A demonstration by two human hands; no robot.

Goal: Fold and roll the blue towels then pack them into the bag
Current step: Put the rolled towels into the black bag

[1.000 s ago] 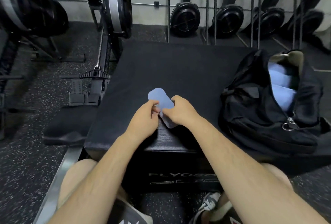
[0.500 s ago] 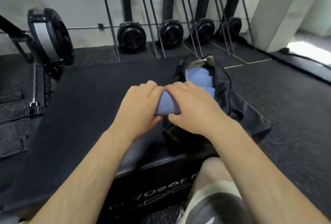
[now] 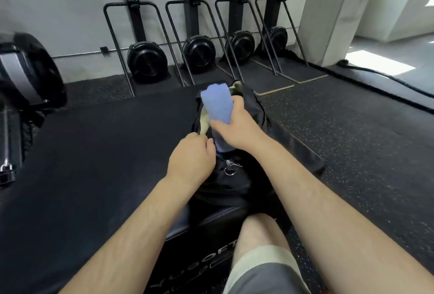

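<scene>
My right hand [image 3: 237, 127] grips a rolled blue towel [image 3: 217, 103] and holds it over the open mouth of the black bag [image 3: 253, 110], which lies on the black plyo box [image 3: 98, 157]. My left hand [image 3: 191, 160] pinches the near left edge of the bag's opening, where the pale lining [image 3: 203, 124] shows. A bit of another blue towel [image 3: 220, 147] shows inside the bag, below my right hand. The zip pull ring [image 3: 231, 168] lies just in front of my left hand.
Several black fan machines on metal stands [image 3: 198, 56] line the wall behind the box. A rowing machine [image 3: 25, 77] stands at the left. Speckled rubber floor [image 3: 352, 129] spreads to the right, with a black cable [image 3: 387, 82] along it. My knee [image 3: 260, 246] is below the box edge.
Both hands carried the rolled towel from the box top over to the bag. My left hand let go of the towel and took the bag's edge; my right hand holds the roll alone.
</scene>
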